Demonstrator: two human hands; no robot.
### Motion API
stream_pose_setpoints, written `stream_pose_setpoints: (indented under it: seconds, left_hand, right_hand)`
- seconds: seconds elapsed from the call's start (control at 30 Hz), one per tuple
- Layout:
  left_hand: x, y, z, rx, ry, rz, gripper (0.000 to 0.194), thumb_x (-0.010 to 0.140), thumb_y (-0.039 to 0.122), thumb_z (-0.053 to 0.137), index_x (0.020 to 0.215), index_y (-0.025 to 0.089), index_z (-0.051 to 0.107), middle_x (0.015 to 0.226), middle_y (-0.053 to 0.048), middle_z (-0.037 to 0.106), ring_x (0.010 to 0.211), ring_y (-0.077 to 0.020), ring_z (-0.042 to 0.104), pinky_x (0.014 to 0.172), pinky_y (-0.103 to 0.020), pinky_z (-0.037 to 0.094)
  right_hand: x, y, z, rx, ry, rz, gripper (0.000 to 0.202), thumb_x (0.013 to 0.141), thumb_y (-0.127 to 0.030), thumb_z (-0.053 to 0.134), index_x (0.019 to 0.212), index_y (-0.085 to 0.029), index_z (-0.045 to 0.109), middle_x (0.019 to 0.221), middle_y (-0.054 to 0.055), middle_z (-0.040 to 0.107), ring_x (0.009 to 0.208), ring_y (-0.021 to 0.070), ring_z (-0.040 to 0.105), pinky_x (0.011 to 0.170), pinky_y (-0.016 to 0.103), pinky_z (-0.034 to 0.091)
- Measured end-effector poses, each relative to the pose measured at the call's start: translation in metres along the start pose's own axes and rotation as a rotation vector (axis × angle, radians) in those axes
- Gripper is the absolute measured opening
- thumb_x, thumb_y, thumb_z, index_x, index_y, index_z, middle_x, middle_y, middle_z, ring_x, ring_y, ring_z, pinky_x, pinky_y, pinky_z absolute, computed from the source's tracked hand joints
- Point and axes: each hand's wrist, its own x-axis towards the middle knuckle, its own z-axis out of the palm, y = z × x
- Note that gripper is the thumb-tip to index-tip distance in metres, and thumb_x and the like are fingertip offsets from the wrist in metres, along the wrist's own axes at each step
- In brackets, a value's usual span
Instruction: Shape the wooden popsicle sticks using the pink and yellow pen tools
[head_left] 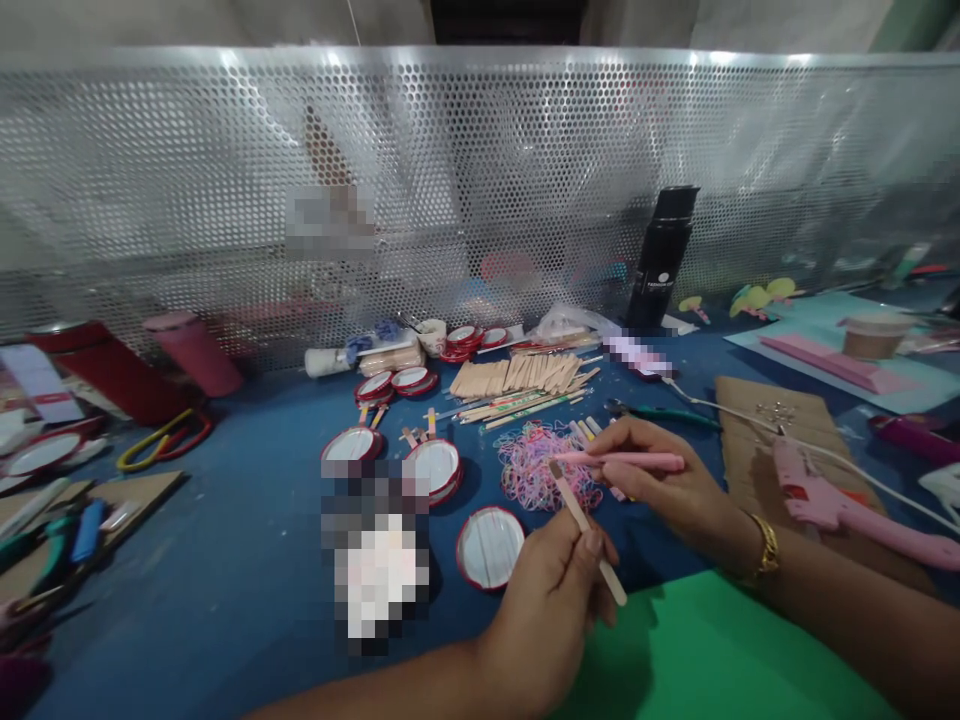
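Note:
My left hand (551,590) is closed on a flat wooden stick (577,510), tilted with its brown-coloured end up and a pink band below that end. A pink marker (637,461) is held in my right hand (656,480), its tip at the coloured end of the stick. Behind the stick lies a tangled pile of pink and purple bands (525,470). Just left of my left hand, a round red-rimmed lid (491,548) rests on the blue table (247,560). Two more such lids with sticks attached (433,470) (351,450) lie farther left.
Plain wooden sticks (517,375) lie at the back centre, near a black bottle (664,260). A pink glue gun (832,500) rests on cardboard (727,400) at right. Green sheet (720,650) lies in front. Pliers (52,550) and a red bottle (105,370) are at left.

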Motion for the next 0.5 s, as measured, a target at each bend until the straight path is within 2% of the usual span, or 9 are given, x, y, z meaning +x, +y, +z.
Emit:
stream_pose_setpoints:
  seconds: [0.1,0.2,0.4,0.5]
  left_hand:
    - [-0.0003,0.0,-0.0007,0.016,0.004,-0.014,0.037,0.093,0.053,0.044,0.082,0.019,0.054,0.052,0.004,0.05,0.045,-0.0096,0.042,0.044,-0.021,0.03]
    - [-0.0011,0.0012,-0.0015,0.028,-0.01,-0.025,0.037,0.093,0.053,0.044,0.081,0.019,0.054,0.052,0.004,0.05,0.046,-0.0099,0.043,0.045,-0.02,0.031]
    - [-0.0022,0.0031,-0.0019,-0.004,-0.019,-0.041,0.034,0.093,0.051,0.045,0.082,0.019,0.054,0.054,0.003,0.052,0.046,-0.0098,0.044,0.045,-0.02,0.031]
    - [-0.0025,0.0042,-0.0016,0.003,-0.021,-0.055,0.035,0.092,0.051,0.045,0.083,0.019,0.055,0.054,0.003,0.052,0.046,-0.0099,0.044,0.045,-0.02,0.031]
  right_hand:
    - [-0.0021,-0.0003,0.0003,-0.047,0.005,-0.021,0.01,0.084,-0.024,0.065,0.093,-0.021,0.067,0.086,0.002,0.065,0.077,0.016,0.062,0.068,0.028,0.05]
    - [-0.0039,0.0016,0.0008,-0.053,0.027,0.018,0.008,0.088,-0.028,0.062,0.088,-0.02,0.066,0.077,0.001,0.062,0.067,0.0138,0.057,0.061,0.027,0.046]
    - [-0.0053,0.0027,0.0016,-0.064,0.093,0.032,0.024,0.092,-0.034,0.058,0.072,-0.019,0.059,0.067,-0.001,0.056,0.061,0.0123,0.051,0.058,0.027,0.042]
    - [-0.0071,0.0005,0.0029,-0.042,0.078,0.024,0.02,0.092,-0.032,0.058,0.076,-0.02,0.06,0.069,-0.001,0.058,0.063,0.0129,0.055,0.06,0.027,0.044]
